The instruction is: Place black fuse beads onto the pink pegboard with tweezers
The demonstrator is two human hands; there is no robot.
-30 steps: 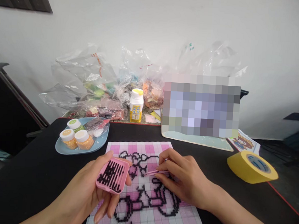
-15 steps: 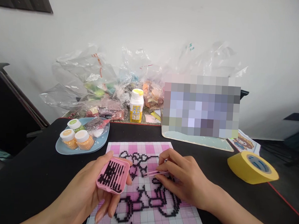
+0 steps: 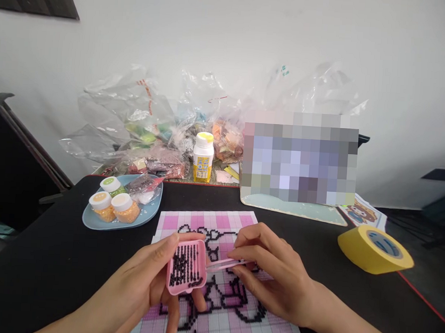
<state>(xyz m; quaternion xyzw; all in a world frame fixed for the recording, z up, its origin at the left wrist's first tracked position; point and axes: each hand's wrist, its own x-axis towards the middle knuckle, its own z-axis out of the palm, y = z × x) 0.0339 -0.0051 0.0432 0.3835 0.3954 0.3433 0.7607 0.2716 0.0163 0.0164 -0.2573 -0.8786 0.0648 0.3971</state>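
My left hand (image 3: 145,287) is closed on a small pink bead tray (image 3: 186,267) that holds rows of black beads, lifted above the board. My right hand (image 3: 270,275) pinches pink tweezers (image 3: 224,263), their tip pointing left and close to the tray's right edge. Under both hands lies a pink-and-white checked pegboard (image 3: 217,312) with a black bead outline partly hidden by my hands.
A blue plate (image 3: 150,213) at the left carries three small bead jars and little bags. A roll of yellow tape (image 3: 375,248) lies at the right. Behind stand a yellow-capped bottle (image 3: 202,157), crumpled plastic bags (image 3: 134,126) and a blurred box.
My left hand has brought the bead tray to the right and turned it more upright, toward the tweezers. My right hand has drawn the tweezers slightly nearer and lower.
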